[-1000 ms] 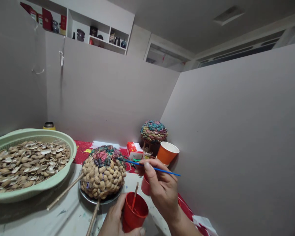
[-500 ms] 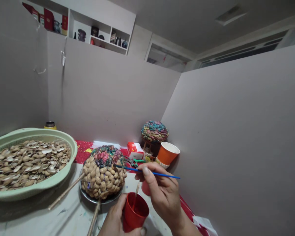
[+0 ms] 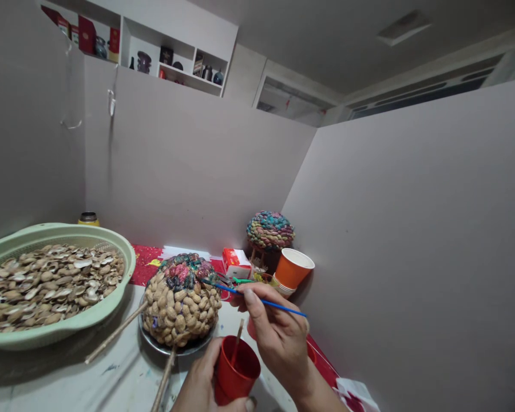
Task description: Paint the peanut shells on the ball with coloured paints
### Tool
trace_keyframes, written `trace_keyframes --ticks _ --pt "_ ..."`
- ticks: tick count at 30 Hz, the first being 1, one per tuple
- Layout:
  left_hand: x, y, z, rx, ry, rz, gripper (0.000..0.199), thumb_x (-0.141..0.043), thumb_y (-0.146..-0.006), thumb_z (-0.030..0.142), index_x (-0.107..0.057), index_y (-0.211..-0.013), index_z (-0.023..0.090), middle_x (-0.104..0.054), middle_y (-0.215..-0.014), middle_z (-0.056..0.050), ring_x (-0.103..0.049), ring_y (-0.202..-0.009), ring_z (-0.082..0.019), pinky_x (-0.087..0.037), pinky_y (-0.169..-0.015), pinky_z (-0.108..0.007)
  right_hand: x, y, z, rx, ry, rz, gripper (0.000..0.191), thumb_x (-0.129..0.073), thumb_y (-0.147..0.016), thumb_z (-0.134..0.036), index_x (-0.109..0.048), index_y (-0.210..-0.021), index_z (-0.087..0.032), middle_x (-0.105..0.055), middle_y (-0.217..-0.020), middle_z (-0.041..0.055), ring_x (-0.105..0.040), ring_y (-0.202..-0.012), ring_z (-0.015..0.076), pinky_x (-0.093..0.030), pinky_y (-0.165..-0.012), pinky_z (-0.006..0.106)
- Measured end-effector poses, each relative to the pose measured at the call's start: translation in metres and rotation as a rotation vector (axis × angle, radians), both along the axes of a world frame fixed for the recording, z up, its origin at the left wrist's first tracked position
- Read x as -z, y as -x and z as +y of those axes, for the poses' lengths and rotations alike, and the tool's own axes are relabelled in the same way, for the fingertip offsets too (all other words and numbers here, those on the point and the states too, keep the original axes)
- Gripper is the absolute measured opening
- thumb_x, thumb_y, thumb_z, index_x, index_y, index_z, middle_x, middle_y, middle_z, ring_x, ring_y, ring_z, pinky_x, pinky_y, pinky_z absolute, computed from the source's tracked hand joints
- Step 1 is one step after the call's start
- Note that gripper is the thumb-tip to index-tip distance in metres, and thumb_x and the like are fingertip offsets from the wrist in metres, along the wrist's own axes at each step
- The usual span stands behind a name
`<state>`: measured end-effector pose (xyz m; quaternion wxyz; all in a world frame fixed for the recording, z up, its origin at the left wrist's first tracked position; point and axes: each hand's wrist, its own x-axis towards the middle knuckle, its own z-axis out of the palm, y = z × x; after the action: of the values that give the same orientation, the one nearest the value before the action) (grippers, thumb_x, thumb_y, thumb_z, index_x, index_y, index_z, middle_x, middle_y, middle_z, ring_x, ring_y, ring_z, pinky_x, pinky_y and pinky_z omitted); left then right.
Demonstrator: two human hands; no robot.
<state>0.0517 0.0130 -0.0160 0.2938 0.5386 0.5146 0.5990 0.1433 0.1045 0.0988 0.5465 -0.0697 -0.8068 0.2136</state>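
Observation:
My right hand [image 3: 278, 332] pinches a blue paintbrush [image 3: 278, 306], whose dark tip meets the peanut-shell dome [image 3: 182, 312] near its painted upper part. That dome is covered in shells, pink, teal and dark on top and plain tan lower down. It rests in a metal bowl [image 3: 152, 345], with wooden sticks [image 3: 115, 333] poking out at its left and front. Below the brush, my left hand [image 3: 203, 377] is wrapped round a red cup [image 3: 239, 377]. A thin wooden stick [image 3: 237, 341] stands tilted inside the cup; the cup's contents are hard to make out.
A green colander [image 3: 126, 280] full of loose peanut shells stands at the left. Behind the dome are a red-and-white box [image 3: 236, 263], a painted shell-covered piece [image 3: 270, 230] and orange paper cups [image 3: 294, 269]. Grey panels [image 3: 189, 154] enclose the table.
The brush and my right hand have shifted slightly left, and the tip has risen a little along the painted edge of the dome. My left hand keeps the cup in place.

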Motion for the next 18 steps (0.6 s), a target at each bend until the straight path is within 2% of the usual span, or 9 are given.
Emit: trace_keyframes --ticks 4,10,14,18 --pt "-0.005 -0.001 0.001 -0.01 0.062 0.002 0.043 -0.066 -0.056 0.016 -0.057 -0.098 0.017 -0.061 -0.086 -0.001 -0.052 -0.074 -0.017 -0.044 -0.07 -0.027 -0.004 -0.007 -0.001 -0.027 0.011 -0.051 0.015 -0.053 -0.096 -0.017 -0.067 -0.09 -0.02 -0.07 -0.076 0.0015 -0.07 -0.063 0.0151 -0.056 -0.061 0.025" --pt "-0.009 -0.004 0.0 -0.023 0.076 -0.014 0.043 -0.066 -0.058 0.014 -0.055 -0.099 0.017 -0.06 -0.087 -0.001 -0.053 -0.075 -0.017 -0.045 -0.07 -0.027 -0.007 -0.01 -0.005 -0.047 -0.09 -0.036 0.017 -0.052 -0.094 -0.011 -0.066 -0.094 -0.021 -0.07 -0.078 0.0022 -0.069 -0.065 0.0152 -0.056 -0.062 0.026" --pt "-0.012 -0.005 0.0 -0.03 0.087 -0.026 0.043 -0.068 -0.056 0.013 -0.052 -0.096 0.018 -0.059 -0.087 -0.002 -0.055 -0.077 -0.018 -0.049 -0.082 -0.032 -0.005 -0.006 -0.008 -0.095 -0.173 -0.047 0.019 -0.051 -0.092 -0.007 -0.064 -0.098 -0.019 -0.072 -0.084 0.006 -0.071 -0.076 0.0182 -0.057 -0.069 0.029" --pt "-0.013 -0.004 0.0 -0.007 0.076 -0.06 0.046 -0.068 -0.056 0.012 -0.053 -0.099 0.019 -0.062 -0.089 -0.002 -0.058 -0.078 -0.019 -0.05 -0.086 -0.034 -0.008 -0.007 -0.011 -0.098 -0.236 -0.108 0.019 -0.05 -0.092 -0.006 -0.061 -0.098 -0.019 -0.07 -0.082 0.0049 -0.07 -0.074 0.0169 -0.056 -0.069 0.028"
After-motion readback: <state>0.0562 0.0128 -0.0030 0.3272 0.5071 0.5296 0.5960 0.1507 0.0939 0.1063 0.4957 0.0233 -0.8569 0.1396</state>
